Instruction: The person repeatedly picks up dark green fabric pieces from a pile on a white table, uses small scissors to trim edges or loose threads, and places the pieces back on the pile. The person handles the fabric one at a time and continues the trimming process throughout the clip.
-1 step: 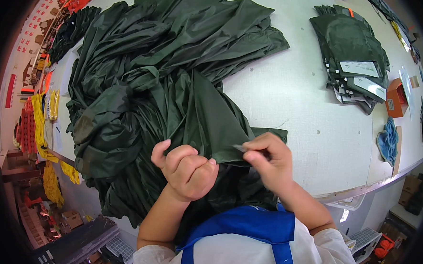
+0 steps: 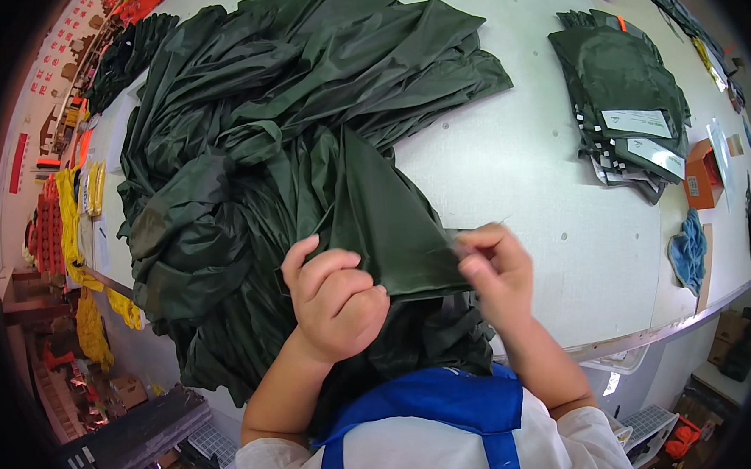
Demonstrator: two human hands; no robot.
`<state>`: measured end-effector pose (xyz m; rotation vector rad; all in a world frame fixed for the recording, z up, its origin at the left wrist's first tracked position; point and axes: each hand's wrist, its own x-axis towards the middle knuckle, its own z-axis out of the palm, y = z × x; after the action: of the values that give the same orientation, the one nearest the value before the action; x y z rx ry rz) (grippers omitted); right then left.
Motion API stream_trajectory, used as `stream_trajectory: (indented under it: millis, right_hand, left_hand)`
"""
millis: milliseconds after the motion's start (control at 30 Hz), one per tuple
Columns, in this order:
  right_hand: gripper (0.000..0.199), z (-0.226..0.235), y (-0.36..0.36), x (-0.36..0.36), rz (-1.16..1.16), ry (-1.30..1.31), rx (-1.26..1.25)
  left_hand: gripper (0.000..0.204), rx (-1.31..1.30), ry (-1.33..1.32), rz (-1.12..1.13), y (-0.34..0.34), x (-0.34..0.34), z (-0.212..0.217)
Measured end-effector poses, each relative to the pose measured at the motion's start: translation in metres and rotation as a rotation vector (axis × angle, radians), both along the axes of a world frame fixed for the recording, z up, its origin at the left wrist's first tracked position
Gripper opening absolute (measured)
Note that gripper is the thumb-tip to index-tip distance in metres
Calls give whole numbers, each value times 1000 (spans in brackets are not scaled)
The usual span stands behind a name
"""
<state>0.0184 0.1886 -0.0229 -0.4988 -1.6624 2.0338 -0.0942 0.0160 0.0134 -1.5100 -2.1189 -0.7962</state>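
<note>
A large heap of dark green glossy fabric [image 2: 285, 120] lies crumpled across a white table [image 2: 526, 184]. One fold of it [image 2: 383, 225] is drawn up taut toward me. My left hand [image 2: 337, 304] is closed in a fist on this fold from the left. My right hand [image 2: 492, 271] pinches the fold's right corner between thumb and fingers, just above the table's near edge. The two hands are about a hand's width apart, with the stretched cloth between them. More of the fabric hangs over the table edge in front of my blue apron.
A stack of folded dark green pieces with white labels [image 2: 628, 111] sits at the right. Beyond it are an orange box [image 2: 702, 175] and a crumpled blue cloth [image 2: 689, 248]. Yellow and red goods [image 2: 69, 217] hang at the left, off the table.
</note>
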Motion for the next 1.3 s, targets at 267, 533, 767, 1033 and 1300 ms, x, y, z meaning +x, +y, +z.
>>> stream_trajectory:
  millis: [267, 533, 767, 1033, 1300]
  right_hand:
    - [32, -89, 151, -90, -25, -284, -162]
    - [32, -142, 219, -183, -341, -270, -654]
    - [31, -113, 161, -118, -80, 239, -303]
    - [17, -30, 22, 21, 364, 113, 661]
    - [11, -9, 17, 49, 383, -95, 394]
  left_hand:
    - [7, -594, -487, -241, 36, 0, -42]
    - [18, -1111, -830, 13, -13, 15, -33]
    - [35, -946, -1264, -76, -3, 0, -32]
    - [77, -14, -1189, -28, 46, 0, -1]
    - [28, 342, -1779, -63, 28, 14, -8]
